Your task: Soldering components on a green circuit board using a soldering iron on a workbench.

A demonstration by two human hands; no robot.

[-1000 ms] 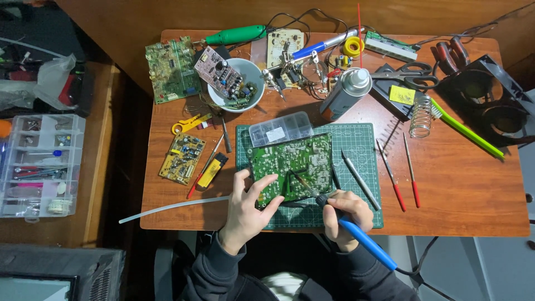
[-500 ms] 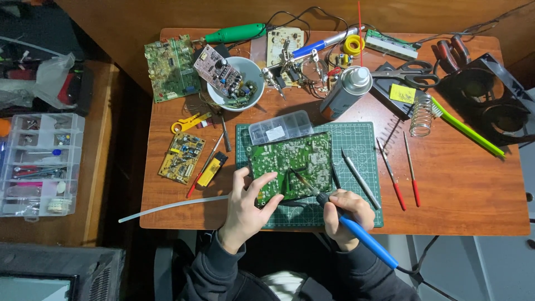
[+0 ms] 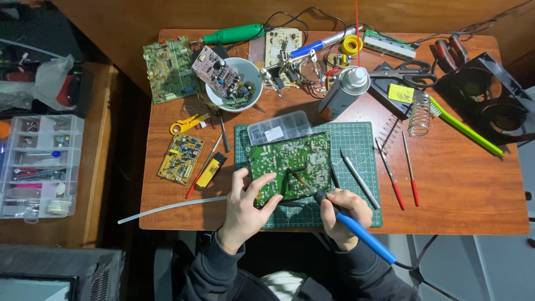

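Circuit board under the soldering iron

Green circuit board (image 3: 290,166) lies on the green cutting mat (image 3: 356,145) at the near middle of the wooden tabletop (image 3: 462,184), its far edge just beside a clear plastic parts box (image 3: 278,127). The left hand (image 3: 245,209) rests at the board's near left corner, thumb and forefinger spread around the edge and pinching it; the other fingers are hidden under the palm. The right hand (image 3: 343,214) has its fingers pressed together around the blue-handled soldering iron (image 3: 356,231), whose metal tip slants onto the middle of the board. Where exactly the tip touches is too small to make out. A thin dark line beside the tip could be solder wire or a lead; I cannot tell which. The iron's cable runs off the lower right and is cut off by the frame.

Both forearms, in dark sleeves, vanish at the bottom edge. Tweezers (image 3: 359,178) lie on the mat's right part, two red-handled tools (image 3: 398,175) just beyond it. A white bowl (image 3: 253,75) of small boards stands farther back; its contents are a jumble, hard to separate.
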